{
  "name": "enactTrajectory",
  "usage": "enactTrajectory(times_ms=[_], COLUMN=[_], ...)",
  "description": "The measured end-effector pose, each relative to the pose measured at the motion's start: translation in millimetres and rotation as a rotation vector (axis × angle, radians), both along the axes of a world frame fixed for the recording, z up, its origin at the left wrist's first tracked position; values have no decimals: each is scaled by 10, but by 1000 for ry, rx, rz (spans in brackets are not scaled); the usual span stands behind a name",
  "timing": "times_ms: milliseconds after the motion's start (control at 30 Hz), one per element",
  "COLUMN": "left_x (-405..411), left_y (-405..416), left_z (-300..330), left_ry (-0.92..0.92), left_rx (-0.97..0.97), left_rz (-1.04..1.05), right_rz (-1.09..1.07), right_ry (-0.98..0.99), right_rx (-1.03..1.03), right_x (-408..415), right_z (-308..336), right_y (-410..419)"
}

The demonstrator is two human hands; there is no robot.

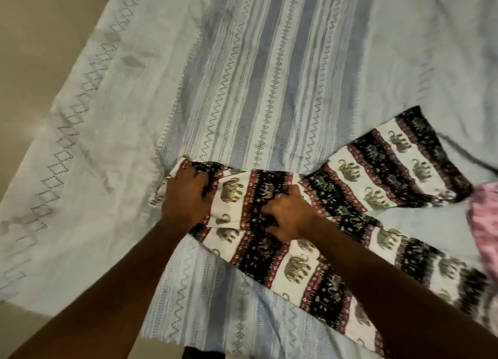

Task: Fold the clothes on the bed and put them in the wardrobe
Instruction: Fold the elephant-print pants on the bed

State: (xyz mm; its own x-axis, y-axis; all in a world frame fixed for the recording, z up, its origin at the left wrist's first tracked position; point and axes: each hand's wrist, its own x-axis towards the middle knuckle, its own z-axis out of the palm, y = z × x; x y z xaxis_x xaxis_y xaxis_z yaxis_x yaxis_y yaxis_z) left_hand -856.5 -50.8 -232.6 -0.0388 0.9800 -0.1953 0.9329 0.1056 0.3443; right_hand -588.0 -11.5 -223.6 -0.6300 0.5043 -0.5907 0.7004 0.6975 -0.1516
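While both hands, left hand (186, 194) and right hand (287, 214), grip the elephant-print trousers (269, 197) with curled fingers, bare bedspread (269, 75) lies beyond them and the trouser legs run out of frame rightward.

no readable txt, labels, nos. or signs anywhere in view

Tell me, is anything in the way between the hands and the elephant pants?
No, nothing is. Both hands are already on the elephant pants, which lie on the bedspread. The left hand grips the waist end, and the right hand grips the cloth beside it. The wardrobe is not in view.
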Motion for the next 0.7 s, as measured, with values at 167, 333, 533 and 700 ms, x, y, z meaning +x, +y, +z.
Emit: enactTrajectory(times_ms=[167,333,533,700], left_x=[1101,1908,2378,2671], left_y=[182,430,857,1251], left_z=[64,27,19,-25], left_ry=[-288,-460,-369,-395], left_rx=[-174,-261,-281,-383], left_rz=[-216,-136,-51,7], right_rz=[-314,-761,-1010,-1157], right_ry=[225,291,191,288], right_rx=[50,173,172,220], right_x=[588,1363,2304,2862], right_z=[36,94,128,115], right_y=[250,614,1103,1609])
